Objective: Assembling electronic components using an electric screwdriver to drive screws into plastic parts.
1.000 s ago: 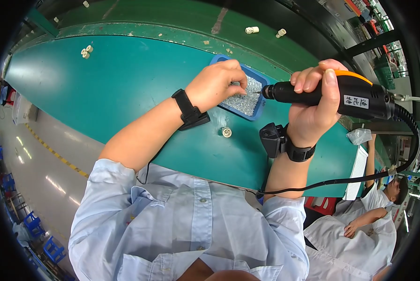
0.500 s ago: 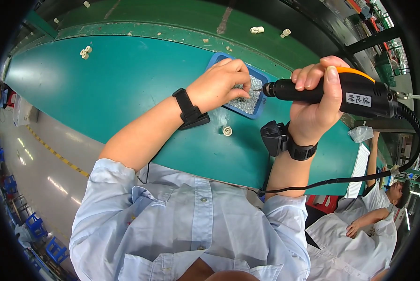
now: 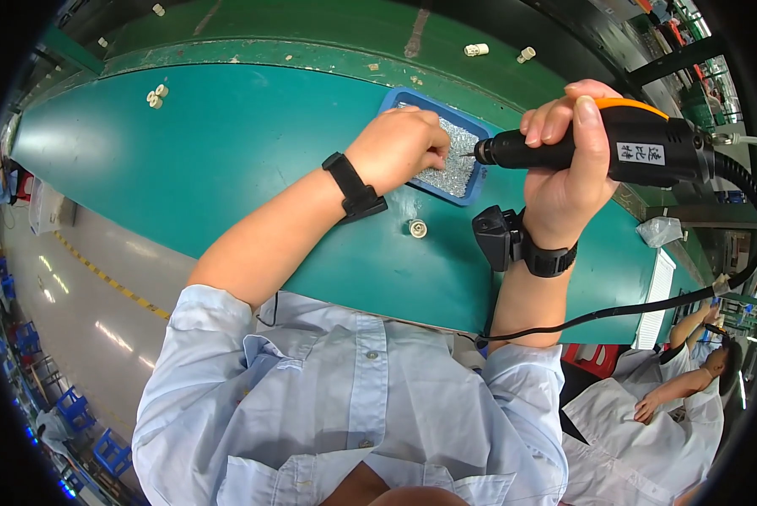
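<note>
My left hand point(image 3: 398, 150) reaches over a blue tray point(image 3: 455, 199) full of small silvery metal pieces point(image 3: 457, 169), probably screws. Its fingers are curled together among the pieces; whatever they pinch is hidden. In my right hand point(image 3: 568, 173) is a black electric screwdriver point(image 3: 555, 150) with an orange strip, held sideways. The bit points left over the tray, a short gap from my left fingers. A small round cream fitting point(image 3: 417, 228) with a metal centre stands on the green tabletop point(image 3: 226, 152), just nearer to me than the tray.
Several cream fittings point(image 3: 156, 96) are grouped at the far left of the table. More fittings point(image 3: 476, 50) lie on the green ledge beyond. The driver's black cable point(image 3: 623, 312) loops down at right. A clear plastic bag point(image 3: 659, 232) and a seated co-worker point(image 3: 648, 413) are on the right.
My left hand has drawn back slightly toward me over the tray, its fingers curling tighter. The screwdriver stays nearly in place. The co-worker's raised arm has bent.
</note>
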